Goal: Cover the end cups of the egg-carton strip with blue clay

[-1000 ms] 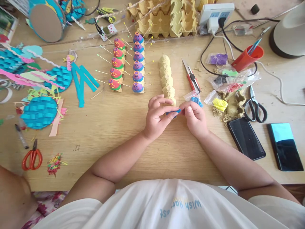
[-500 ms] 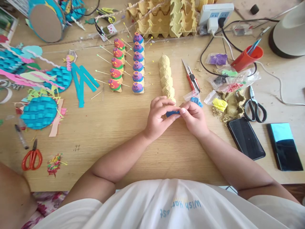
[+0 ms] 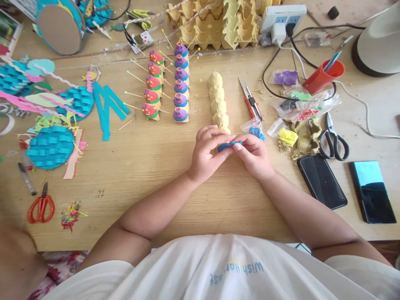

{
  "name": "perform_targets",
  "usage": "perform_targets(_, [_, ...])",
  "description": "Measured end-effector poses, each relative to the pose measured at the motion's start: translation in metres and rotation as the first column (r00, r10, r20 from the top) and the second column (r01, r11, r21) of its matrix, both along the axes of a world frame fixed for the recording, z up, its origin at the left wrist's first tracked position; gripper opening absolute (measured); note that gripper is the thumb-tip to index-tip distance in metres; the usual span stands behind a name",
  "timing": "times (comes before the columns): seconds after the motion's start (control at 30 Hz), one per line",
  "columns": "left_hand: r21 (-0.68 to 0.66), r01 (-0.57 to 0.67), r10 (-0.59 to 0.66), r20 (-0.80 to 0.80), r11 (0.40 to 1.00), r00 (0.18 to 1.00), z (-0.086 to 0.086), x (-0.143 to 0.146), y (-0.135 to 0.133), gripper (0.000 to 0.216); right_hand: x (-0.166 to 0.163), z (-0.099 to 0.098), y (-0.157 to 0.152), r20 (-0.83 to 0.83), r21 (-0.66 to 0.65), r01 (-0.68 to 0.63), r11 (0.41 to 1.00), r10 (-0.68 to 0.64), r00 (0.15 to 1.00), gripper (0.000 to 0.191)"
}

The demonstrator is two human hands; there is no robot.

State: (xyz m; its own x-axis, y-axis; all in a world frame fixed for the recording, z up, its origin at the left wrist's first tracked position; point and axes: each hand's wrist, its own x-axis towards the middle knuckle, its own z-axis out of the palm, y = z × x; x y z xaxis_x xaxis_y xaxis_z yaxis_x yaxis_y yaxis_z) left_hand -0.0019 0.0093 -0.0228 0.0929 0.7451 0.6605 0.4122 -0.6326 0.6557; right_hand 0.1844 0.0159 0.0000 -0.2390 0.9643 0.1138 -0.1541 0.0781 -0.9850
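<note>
Head view, left hand: our left hand (image 3: 206,154) curls around the blue clay piece (image 3: 225,146), thumb and fingers pinching its left end.
Head view, right hand: our right hand (image 3: 254,156) grips the right end between thumb and forefinger.
Blue clay piece: held just above the wooden table (image 3: 150,166), at the near end of the plain egg-carton strip (image 3: 218,102).
Nearby: the bag of blue clay (image 3: 256,131) lies just right of our hands, and the utility knife (image 3: 251,100) farther back.
Doing it well: we judge that light, even pinches along the clay's length suit it best, with our wrists low and clear of the carton strip.
</note>
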Motion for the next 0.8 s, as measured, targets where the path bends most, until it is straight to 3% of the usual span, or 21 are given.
perform_targets(0.17, [-0.082,-0.048,0.054,0.071,0.996,0.996,-0.002,0.000,0.000,0.029,0.002,-0.008,0.000,-0.044,-0.042,0.070,0.997,-0.071,0.996,0.053])
perform_targets(0.33, [-0.216,-0.062,0.103,0.183,0.974,0.978,-0.006,-0.001,0.000,0.032,0.004,-0.014,0.001,0.010,-0.015,0.112,0.994,-0.112,0.994,0.076])
perform_targets(0.53, [-0.232,-0.053,0.107,0.228,0.971,0.968,-0.009,-0.001,0.001,0.028,-0.001,-0.011,0.005,-0.070,-0.101,0.168,0.981,-0.176,0.982,0.052])
perform_targets(0.67, [-0.249,-0.058,0.111,0.205,0.967,0.972,-0.005,0.000,0.000,0.033,0.000,-0.011,0.005,-0.026,-0.127,0.200,0.971,-0.205,0.978,0.059])
perform_targets(0.8, [-0.163,-0.034,0.057,0.140,0.986,0.989,0.002,-0.001,-0.002,0.028,0.004,-0.005,0.000,0.080,-0.069,0.159,0.985,-0.153,0.985,0.075])
